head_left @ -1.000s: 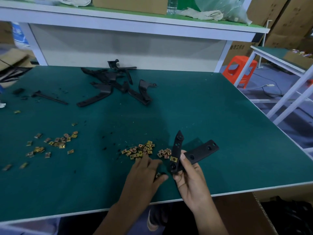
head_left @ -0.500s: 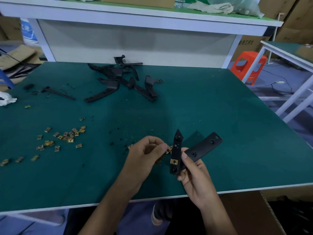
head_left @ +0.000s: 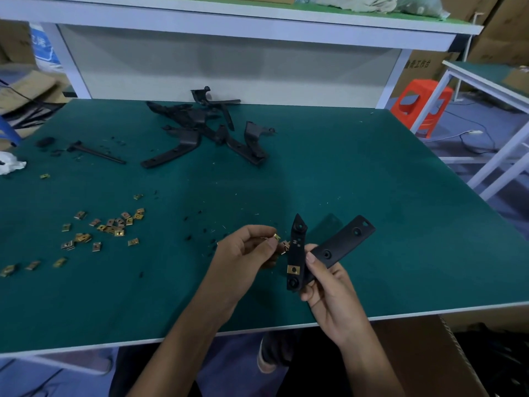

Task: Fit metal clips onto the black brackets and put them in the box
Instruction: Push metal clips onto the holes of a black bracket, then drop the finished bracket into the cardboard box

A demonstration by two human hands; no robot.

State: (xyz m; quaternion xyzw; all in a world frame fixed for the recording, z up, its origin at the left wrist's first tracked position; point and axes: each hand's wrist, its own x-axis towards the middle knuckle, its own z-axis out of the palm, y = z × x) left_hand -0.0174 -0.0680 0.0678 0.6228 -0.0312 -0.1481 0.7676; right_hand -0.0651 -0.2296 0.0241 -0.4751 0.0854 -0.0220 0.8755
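My right hand (head_left: 329,293) grips a black V-shaped bracket (head_left: 337,247) above the near edge of the green table; one brass clip (head_left: 293,269) sits fitted on its left arm. My left hand (head_left: 243,253) is raised just left of the bracket and pinches a small brass clip (head_left: 276,236) between thumb and fingertips. A few loose clips (head_left: 284,245) lie on the mat between the two hands, partly hidden. A cardboard box (head_left: 423,353) stands under the table's front edge at lower right.
A pile of black brackets (head_left: 206,130) lies at the table's far middle. Several loose brass clips (head_left: 106,227) are scattered at the left. A thin black part (head_left: 94,151) and white paper (head_left: 11,166) sit far left. An orange stool (head_left: 420,104) stands beyond the right edge.
My left hand rose from the clip pile on the mat, now pinching one clip beside the bracket. My right hand kept hold of the bracket, almost in place.
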